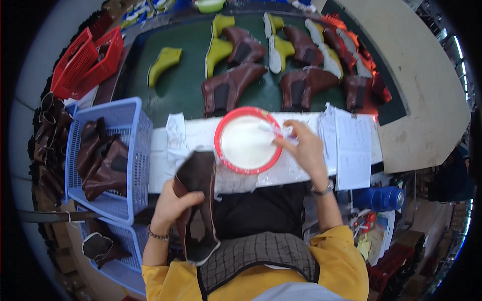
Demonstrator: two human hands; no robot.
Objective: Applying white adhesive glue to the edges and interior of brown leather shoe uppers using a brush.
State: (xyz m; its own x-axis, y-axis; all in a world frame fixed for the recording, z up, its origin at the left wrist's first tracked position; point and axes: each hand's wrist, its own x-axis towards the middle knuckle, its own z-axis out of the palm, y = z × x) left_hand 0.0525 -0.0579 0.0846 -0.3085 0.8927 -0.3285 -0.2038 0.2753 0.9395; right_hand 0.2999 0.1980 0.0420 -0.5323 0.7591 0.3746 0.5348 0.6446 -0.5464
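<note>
My left hand (170,205) grips a dark brown leather boot upper (198,175), holding it upright at the near edge of the white work surface (201,131). My right hand (305,150) pinches a small white brush (273,131) whose tip dips into a red-rimmed bowl (247,140) of white glue. The bowl stands on the white surface between the two hands, just right of the boot upper.
A blue basket (134,145) with brown uppers stands at my left, another blue basket (123,246) below it. Brown boots (228,88) and yellow-green lasts (163,62) lie on the green belt (186,95) beyond. Papers (351,145) lie right; red baskets (88,62) far left.
</note>
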